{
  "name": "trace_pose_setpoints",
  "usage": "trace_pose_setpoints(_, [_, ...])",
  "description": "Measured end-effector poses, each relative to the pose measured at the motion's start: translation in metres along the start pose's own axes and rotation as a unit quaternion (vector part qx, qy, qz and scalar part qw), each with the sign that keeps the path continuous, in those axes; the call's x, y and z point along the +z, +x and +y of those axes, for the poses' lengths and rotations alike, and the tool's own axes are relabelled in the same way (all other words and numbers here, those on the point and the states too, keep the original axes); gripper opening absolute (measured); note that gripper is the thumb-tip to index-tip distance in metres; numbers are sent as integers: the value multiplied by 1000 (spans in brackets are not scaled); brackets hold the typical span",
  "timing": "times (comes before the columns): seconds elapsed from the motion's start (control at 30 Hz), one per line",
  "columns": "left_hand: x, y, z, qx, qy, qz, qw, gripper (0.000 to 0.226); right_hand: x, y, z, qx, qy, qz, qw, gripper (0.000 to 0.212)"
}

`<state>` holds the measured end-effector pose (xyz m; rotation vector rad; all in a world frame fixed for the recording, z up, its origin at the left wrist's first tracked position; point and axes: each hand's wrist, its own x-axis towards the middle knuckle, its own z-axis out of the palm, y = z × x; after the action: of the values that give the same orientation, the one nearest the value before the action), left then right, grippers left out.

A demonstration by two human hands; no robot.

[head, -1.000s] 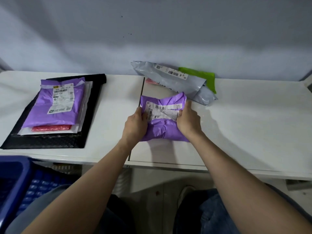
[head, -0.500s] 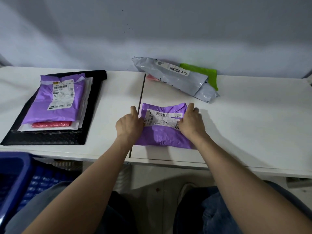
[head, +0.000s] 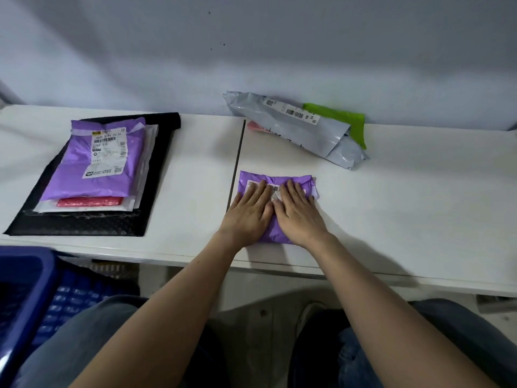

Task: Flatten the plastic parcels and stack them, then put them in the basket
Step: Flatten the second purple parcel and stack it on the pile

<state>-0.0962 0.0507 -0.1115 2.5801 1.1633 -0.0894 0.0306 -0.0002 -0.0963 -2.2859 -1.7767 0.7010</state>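
Observation:
A small purple parcel (head: pixel 306 182) with a white label lies on the white table near its front edge. My left hand (head: pixel 249 212) and my right hand (head: pixel 298 212) lie flat on top of it, side by side, palms down and fingers spread, gripping nothing. At the left, a stack of flat parcels rests on the table: a black bubble mailer (head: pixel 156 186) at the bottom, a white one, a red one (head: pixel 89 202), and a purple parcel (head: pixel 84 175) on top. A blue basket (head: pixel 25 289) stands at the bottom left, below the table.
At the back by the wall lie a grey parcel (head: pixel 296 130), a green one (head: pixel 347 121) under it and a pink one (head: pixel 256 126) peeking out at its left. A dark seam (head: pixel 237 161) splits the white table (head: pixel 419 205). My knees show below the table edge.
My hands have let go of the purple parcel's sides and now press flat on its top. The parcel has gone from held up and tilted to lying flat on the table.

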Motion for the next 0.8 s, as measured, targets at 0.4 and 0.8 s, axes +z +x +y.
trace_pose_setpoints(0.4, [-3, 3, 4, -27, 25, -42, 998, 52, 1, 8, 0, 15, -28, -45, 998, 58])
trace_pose_setpoints(0.8, [-5, 9, 0, -43, -45, -63, 996, 53, -2, 11, 1, 22, -9, -69, 997, 59])
